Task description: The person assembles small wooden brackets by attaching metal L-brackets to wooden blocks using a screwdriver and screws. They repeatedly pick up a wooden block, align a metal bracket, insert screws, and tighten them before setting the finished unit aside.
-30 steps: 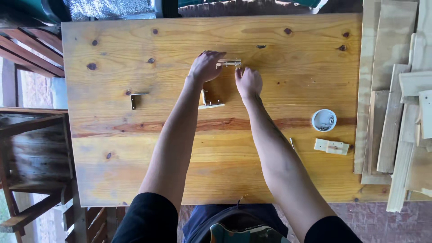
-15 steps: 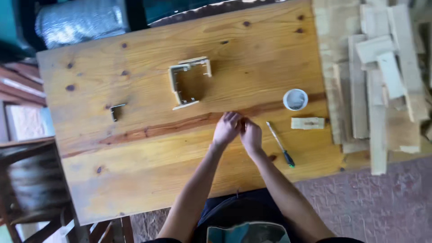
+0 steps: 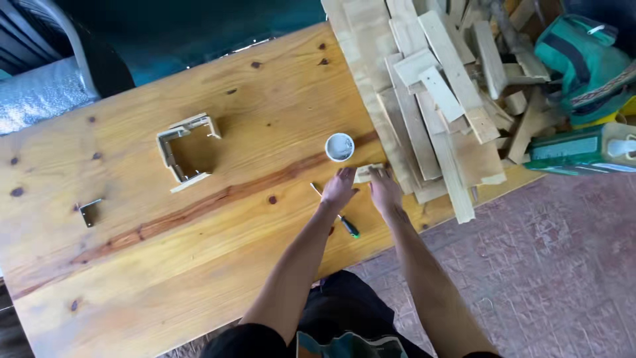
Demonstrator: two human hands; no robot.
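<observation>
Hands first: left hand (image 3: pixel 339 187) and right hand (image 3: pixel 384 190) both sit on a small pale wooden block (image 3: pixel 366 174) near the table's right edge, fingers curled onto it from either side. Can't really tell if they're pinching it or just resting on it, bc the block is mostly covered by fingertips. Block lies just below a small round white cup (image 3: pixel 340 146); cup is open on top w/ something greyish-white inside, too small to say what.

Thin brush w/ a green handle (image 3: pixel 338 214) lies on the big knotty pine tabletop (image 3: pixel 165 265), partly hidden under the left wrist. Open-sided little wooden frame (image 3: pixel 185 149) stands well apart to the left, nothing visible inside it. Small metal bracket (image 3: pixel 89 212) further left, hard to make out.

Pile of light scrap wood slats (image 3: pixel 430 99) overlaps the table's right end, cut off at the top. Green bag (image 3: pixel 583 59) and green jug (image 3: pixel 583 151) on the far right, both cropped
</observation>
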